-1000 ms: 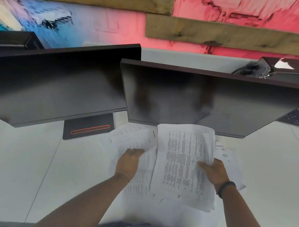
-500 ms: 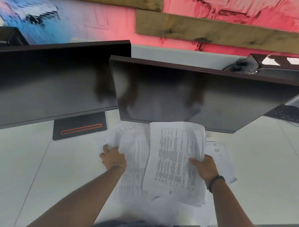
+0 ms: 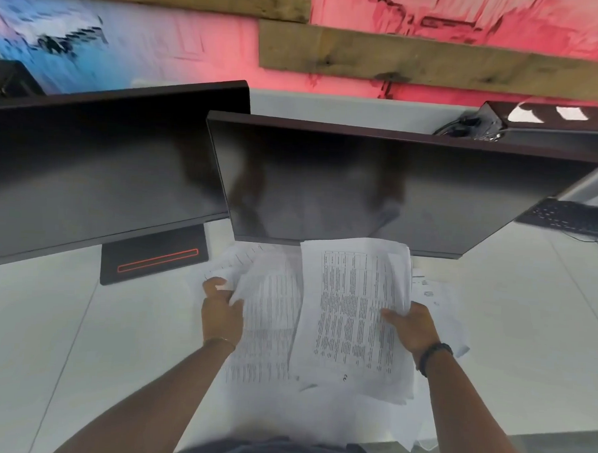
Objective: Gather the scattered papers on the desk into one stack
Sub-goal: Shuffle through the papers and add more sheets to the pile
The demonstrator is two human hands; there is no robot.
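Papers (image 3: 352, 317) lie lengthwise toward monitors (image 3: 378, 185).

Bright, even indoor light. The white bench (image 3: 63, 336) is nearly washed out, with soft, faint shadows. Two dark monitor screens (image 3: 360, 194) carry dim, smeared reflections. Wide-angle distortion bends the edges. The painted wall (image 3: 127, 40) and printed papers (image 3: 352, 314) look blurred.

head-worn view, facing forward and down, close over desk (image 3: 512, 324)
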